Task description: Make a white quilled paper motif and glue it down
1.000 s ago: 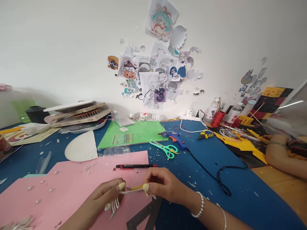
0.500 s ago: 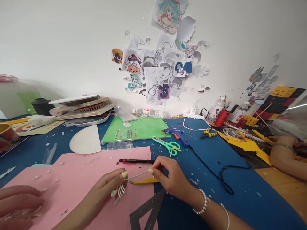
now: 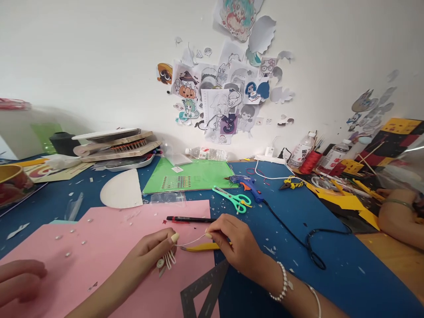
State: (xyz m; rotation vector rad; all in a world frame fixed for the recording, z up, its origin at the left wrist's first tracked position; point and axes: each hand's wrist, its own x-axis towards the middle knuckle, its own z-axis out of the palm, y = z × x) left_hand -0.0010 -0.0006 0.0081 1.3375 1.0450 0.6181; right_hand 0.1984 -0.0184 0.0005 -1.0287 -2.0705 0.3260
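Chinese characters on bottle [image 3: 302,152] label, too small to read

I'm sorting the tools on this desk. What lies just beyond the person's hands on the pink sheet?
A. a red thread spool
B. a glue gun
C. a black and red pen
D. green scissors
C: the black and red pen lies on the pink sheet; the other tools are farther back.

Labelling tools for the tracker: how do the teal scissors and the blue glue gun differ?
The teal scissors lie slightly open, blades pointing left, with no cord; the blue glue gun trails a black cord across the table. The scissors are thin and flat; the glue gun is bulkier, with an orange trigger. Both rest untouched on the blue table, side by side beyond the person's hands.
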